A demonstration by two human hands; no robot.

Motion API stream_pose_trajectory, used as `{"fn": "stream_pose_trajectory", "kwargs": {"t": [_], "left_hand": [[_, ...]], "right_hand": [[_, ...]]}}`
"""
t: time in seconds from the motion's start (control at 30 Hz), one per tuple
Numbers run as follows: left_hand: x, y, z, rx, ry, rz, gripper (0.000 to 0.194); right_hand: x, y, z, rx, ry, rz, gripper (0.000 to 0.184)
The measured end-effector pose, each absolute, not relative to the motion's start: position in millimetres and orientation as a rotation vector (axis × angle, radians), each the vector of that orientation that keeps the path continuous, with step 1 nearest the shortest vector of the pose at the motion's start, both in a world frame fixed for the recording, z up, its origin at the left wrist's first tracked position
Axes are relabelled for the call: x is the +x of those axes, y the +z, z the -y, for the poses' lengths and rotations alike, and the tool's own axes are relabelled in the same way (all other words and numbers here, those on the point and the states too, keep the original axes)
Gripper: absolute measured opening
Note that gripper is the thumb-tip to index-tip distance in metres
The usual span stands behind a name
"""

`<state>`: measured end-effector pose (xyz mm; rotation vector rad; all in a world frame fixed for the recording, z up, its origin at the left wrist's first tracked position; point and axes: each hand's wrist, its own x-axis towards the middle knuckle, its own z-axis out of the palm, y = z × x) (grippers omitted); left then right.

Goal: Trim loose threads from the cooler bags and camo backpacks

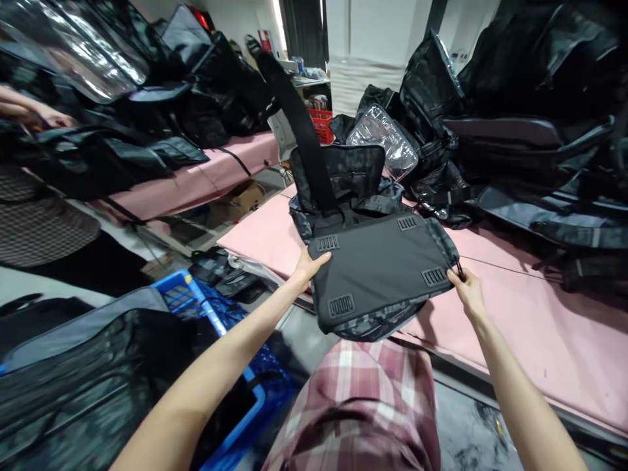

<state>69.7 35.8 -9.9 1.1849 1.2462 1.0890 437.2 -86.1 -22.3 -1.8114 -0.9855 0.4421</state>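
Between my two hands is a dark bag (377, 268), its flat black base turned toward me, with a ribbed rubber foot near each corner. Camouflage cloth shows along its lower and right edges. My left hand (313, 263) grips the left edge, thumb lying on the base. At the right end, my right hand (465, 286) pinches the edge beside a small black cord. A wide black strap (299, 124) rises up and to the left behind the bag. Just behind it, another camouflage bag (356, 167) lies on the pink-covered table (265, 226).
On the right, dark bags (534, 131) are heaped on the table, with a silver-lined piece (385, 140) among them. A blue crate (213, 314) with bags stands at my lower left. Beyond it, a co-worker's hand (52, 116) reaches over bags on another pink table (191, 183).
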Motion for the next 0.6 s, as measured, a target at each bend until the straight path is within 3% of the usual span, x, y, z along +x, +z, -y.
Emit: {"fn": "stream_pose_trajectory", "kwargs": {"t": [0.17,0.43,0.6], "left_hand": [[88,11,-26,1.255,1.147,-1.121,0.056],[117,90,-14,1.724,1.532,-0.882,0.057],[84,41,15,1.697,1.396,-1.001,0.061]], "right_hand": [[428,-23,156,-1.686,0.388,0.794,0.035],[438,-6,188,-1.562,0.201,0.584,0.047],[435,0,210,-1.535,0.181,0.581,0.044]]}}
